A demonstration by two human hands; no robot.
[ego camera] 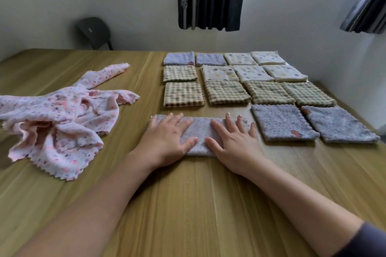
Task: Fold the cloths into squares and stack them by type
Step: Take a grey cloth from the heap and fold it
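Task well on, not finished. Thirteen folded squares lay in rows on the wooden table [188, 204] toward 1 o'clock: lavender terry squares [282, 122], checked squares [226, 92] and cream spotted squares [220, 73]. They sat side by side, roughly grouped by pattern, and none looked stacked yet. At 10 o'clock a rumpled heap of pink floral cloths [58, 117] waited unfolded. Judged: the fold in hand, the pink heap and all the stacking were left. The lavender cloth [200, 131] being worked lay at 12 o'clock, just left of the nearest lavender squares, folded to a long strip and not yet a square. Left hand [167, 137] and right hand [234, 142] lay flat on it side by side, fingers straight and spread, thumbs close over its near edge, pressing it down and gripping nothing.
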